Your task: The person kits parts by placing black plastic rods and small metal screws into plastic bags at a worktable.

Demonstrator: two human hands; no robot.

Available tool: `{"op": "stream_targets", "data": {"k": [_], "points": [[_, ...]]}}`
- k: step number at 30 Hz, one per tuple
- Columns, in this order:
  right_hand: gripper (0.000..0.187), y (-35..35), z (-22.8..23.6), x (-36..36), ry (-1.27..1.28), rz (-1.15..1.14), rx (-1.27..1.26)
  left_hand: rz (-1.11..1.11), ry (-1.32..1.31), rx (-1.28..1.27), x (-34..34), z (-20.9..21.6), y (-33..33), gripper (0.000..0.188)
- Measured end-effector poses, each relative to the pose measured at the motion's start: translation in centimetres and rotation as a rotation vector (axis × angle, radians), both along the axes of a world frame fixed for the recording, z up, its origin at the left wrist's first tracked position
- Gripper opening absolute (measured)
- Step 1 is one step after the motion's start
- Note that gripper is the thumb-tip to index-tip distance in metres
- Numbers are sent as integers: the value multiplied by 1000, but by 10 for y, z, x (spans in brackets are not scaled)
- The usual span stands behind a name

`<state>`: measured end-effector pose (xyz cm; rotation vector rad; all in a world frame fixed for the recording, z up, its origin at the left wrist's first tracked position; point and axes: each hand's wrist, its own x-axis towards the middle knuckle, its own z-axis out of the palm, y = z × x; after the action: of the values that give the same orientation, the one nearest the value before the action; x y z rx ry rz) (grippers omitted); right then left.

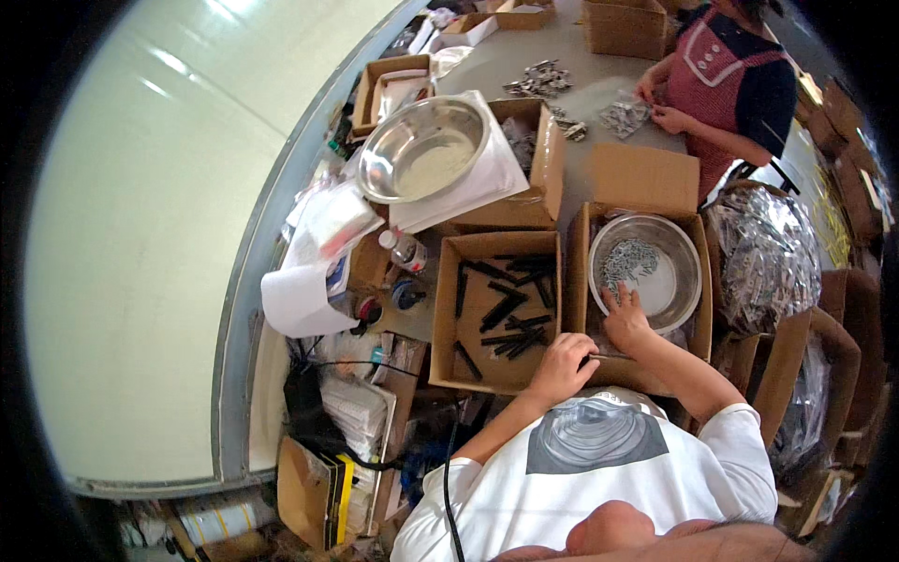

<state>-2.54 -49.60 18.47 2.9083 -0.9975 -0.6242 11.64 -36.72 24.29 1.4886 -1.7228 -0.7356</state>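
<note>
My right hand [626, 317] reaches over the near rim of a round steel bowl [691, 267]. Its fingers are apart, with the tips at the near edge of a pile of small silvery screws [629, 260]. The bowl sits in an open cardboard box [704, 225]. My left hand [562, 363] is closed near the front corner between two boxes. A short dark end, like that of a black strip, shows by its thumb; the fingers cover the rest. Beside it, an open cardboard box [445, 323] contains several black strips [506, 309] lying in disorder.
A large steel basin [375, 178] stands on white sheeting atop a box. Nearby are a clear bottle [403, 248] and a paper roll [295, 304]. Packed plastic bags [763, 253] bulge at right. Across the table, another person [726, 84] handles a small clear bag [626, 114] near metal parts [543, 80].
</note>
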Motion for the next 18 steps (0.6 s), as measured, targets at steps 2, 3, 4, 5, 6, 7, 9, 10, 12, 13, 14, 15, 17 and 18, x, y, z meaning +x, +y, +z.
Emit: {"op": "stream_targets", "data": {"k": [2,3,4,5,6,7,9,10,12,13,14,15,17,18], "points": [[24,1,0,1,-47,-8,22,43,5,-5,2,-4,12,19],[25,-1,-11,-2,-70,-6,22,62,39,-1,3,-5,16,18],[26,-5,-27,-7,-96,-3,23,82,70,3,4,-4,21,18],[27,-6,-31,-4,-126,13,27,116,96,6,6,-4,27,18],[27,-8,-34,-6,-188,-18,92,169,98,-53,6,-5,34,16],[26,-10,-34,-7,-130,30,87,217,131,-56,7,-5,42,15],[28,-15,-54,-17,-279,13,114,331,197,-58,8,-4,61,14],[34,-7,-10,-5,-266,15,195,418,233,-53,10,-13,75,13],[29,-11,-23,-14,-663,-20,300,564,216,-31,8,-23,106,12],[25,-4,1,-11,-632,-36,347,637,212,-17,6,-29,123,12],[20,0,25,-8,-599,-55,394,786,172,5,-1,-42,142,10],[17,-1,19,-15,-744,-165,479,899,214,14,-6,-56,160,11],[11,0,63,-4,-777,-155,530,1128,168,52,-14,-77,196,12],[7,-12,48,-9,-826,-161,575,1261,62,137,-14,-89,214,12]]}}
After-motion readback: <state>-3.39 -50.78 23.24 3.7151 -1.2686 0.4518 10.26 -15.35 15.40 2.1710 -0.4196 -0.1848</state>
